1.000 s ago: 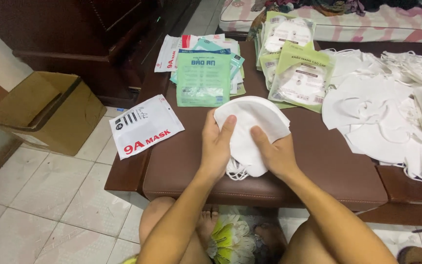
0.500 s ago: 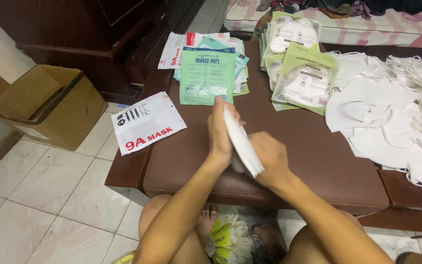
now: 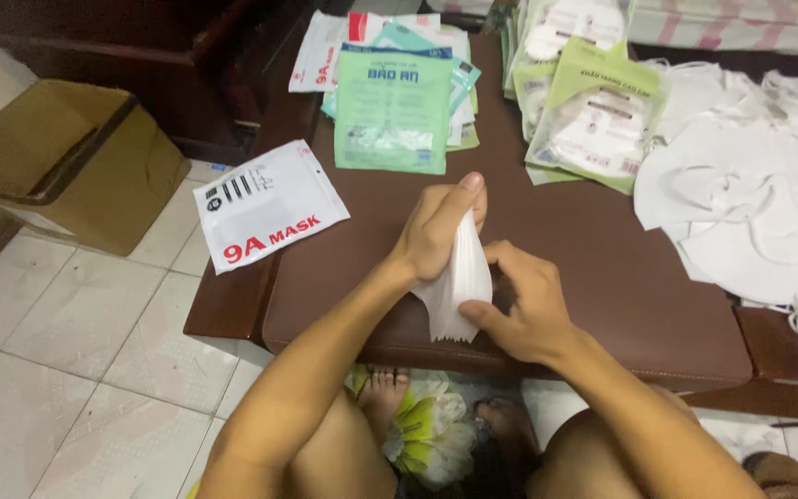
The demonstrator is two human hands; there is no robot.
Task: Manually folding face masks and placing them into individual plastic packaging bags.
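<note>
Both hands [image 3: 482,268] pinch folded white mask [image 3: 459,282] upright, long axis vert.

**Soft, even indoor light**

Diffuse light fills the scene — shadows are faint, darkest beneath the near bench edge. White masks [image 3: 741,199] at far right look slightly washed out. Focus is fairly sharp; edges bend mildly — wide-angle distortion.

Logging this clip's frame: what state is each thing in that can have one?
White mask: folded flat, held on edge between both hands.
Left hand: closed on the mask's upper part.
Right hand: pinching the mask's lower edge.
Cardboard box: open, on the floor.
White pouch: lying flat, overhanging the bench edge.
Green pouch: flat on a stack.
Loose masks: heaped, unpacked.
</note>
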